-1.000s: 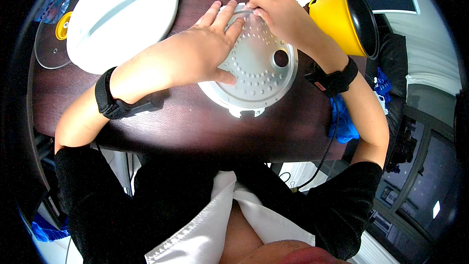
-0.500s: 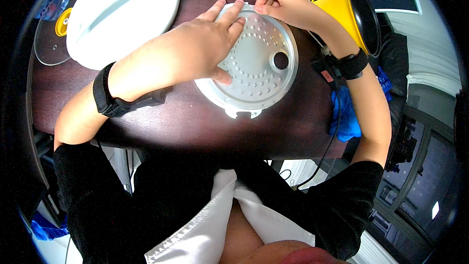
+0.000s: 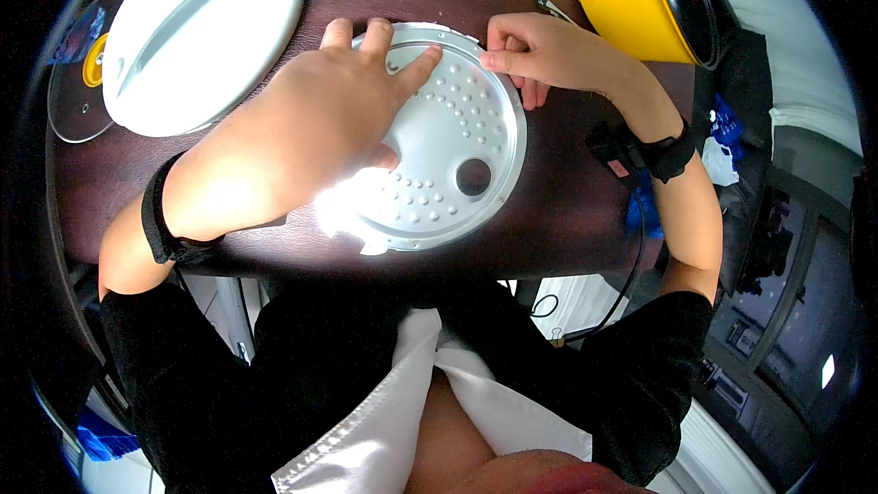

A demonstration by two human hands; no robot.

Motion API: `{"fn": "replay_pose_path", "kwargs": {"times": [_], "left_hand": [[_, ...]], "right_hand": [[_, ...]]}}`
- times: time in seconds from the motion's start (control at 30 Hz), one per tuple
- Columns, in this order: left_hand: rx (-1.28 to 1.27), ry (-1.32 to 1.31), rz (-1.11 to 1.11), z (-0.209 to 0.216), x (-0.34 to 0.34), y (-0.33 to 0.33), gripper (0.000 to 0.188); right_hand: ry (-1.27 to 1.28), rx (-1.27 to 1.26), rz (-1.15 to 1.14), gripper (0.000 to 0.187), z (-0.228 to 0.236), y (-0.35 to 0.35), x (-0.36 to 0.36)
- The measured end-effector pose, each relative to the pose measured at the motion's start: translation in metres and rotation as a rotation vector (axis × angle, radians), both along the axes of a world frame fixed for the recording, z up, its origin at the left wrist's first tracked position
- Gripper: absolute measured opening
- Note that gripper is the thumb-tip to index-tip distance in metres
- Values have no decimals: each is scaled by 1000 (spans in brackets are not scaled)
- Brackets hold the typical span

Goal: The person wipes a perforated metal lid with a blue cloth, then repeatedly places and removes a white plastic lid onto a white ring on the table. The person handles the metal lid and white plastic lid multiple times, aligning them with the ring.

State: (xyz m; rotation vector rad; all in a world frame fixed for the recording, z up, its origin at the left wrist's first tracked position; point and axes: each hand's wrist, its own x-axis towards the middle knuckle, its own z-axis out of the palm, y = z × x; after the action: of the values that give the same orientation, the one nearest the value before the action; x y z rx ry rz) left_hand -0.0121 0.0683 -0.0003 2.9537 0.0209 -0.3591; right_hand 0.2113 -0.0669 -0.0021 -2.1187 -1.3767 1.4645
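A round silver metal plate point(image 3: 430, 165) with rows of raised bumps, a round hole and small rim tabs lies on the dark table before me. It looks like a cooker's inner lid. My left hand point(image 3: 334, 114) rests over its left side, fingers spread toward the far rim and thumb on the surface. At the far right rim, my right hand point(image 3: 540, 55) is closed, with thumb and index finger pinching the edge and the other fingers curled outside it. Bright glare washes out the plate's lower left edge, and my left hand covers part of its left side.
To the left, a white oval appliance lid point(image 3: 206, 37) overlaps a glass lid point(image 3: 78, 114) with a yellow knob. A yellow pot point(image 3: 626, 5) with a black side stands at the far right. My right wrist wears a black strap with a dark device point(image 3: 615, 160), its cable hanging down.
The metal plate has turned clockwise and come nearer to me; its hole now lies lower right. My left hand has shifted left, and my right hand has come nearer with the rim.
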Motion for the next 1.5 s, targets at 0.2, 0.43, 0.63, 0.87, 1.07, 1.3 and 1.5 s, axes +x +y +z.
{"fn": "replay_pose_path", "kwargs": {"times": [0.2, 0.43, 0.63, 0.87, 1.07, 1.3, 1.5], "left_hand": [[10, 56, -1, 9, 7, -4, 89], [-85, -191, 95, -2, 5, 12, 60], [-79, -91, 126, 14, 19, 27, 25], [-121, -74, 127, 7, 20, 32, 26], [-114, -110, 100, 6, 15, 35, 23], [-133, -191, 38, 4, 9, 35, 19], [-137, -158, 59, 2, 9, 36, 27]], "right_hand": [[25, 52, 23, 37, -15, -5, 7], [-137, 180, -181, 41, -19, -25, -13], [-142, -115, -345, 55, 1, -72, -44], [-7, -73, -420, 61, -9, -90, -65], [34, -58, -426, 60, -11, -88, -62], [21, 2, -443, 59, -13, -91, -66], [4, 44, -425, 58, -18, -92, -65]]}}
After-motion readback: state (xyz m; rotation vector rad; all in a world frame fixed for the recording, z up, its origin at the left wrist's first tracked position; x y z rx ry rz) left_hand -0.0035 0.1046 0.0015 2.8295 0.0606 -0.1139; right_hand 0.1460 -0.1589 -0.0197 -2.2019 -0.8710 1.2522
